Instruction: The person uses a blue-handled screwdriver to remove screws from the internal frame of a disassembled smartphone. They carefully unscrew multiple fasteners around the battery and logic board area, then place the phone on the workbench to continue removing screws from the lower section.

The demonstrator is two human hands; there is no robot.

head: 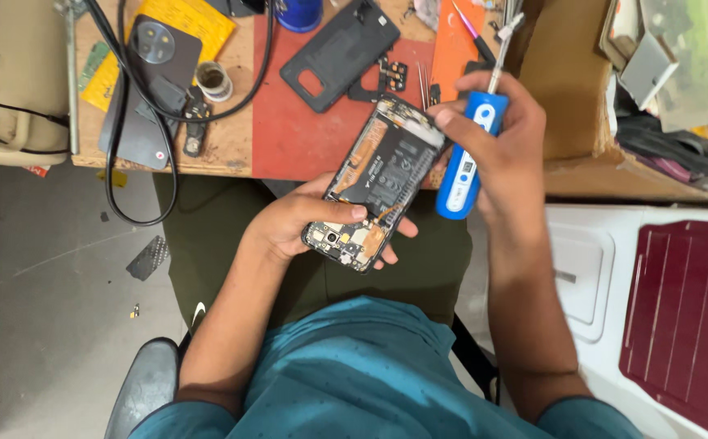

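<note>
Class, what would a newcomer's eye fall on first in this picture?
At the centre, the left hand cradles an opened phone with its battery and boards bare. Beside it, the right hand grips a bright blue electric screwdriver. Behind, a black back cover lies on the red mat.

Screwdriver [465, 158]: glossy blue plastic handle, metal shaft. Back cover [339, 54]: matt black plastic. Workbench [232, 138]: worn wood.

I see a wooden workbench [232, 146] carrying a red mat [297, 130]. On it lie a black phone back cover [339, 54], a dark phone [149, 89], a yellow sheet [195, 20], a solder spool [212, 80] and tweezers [424, 85].
</note>
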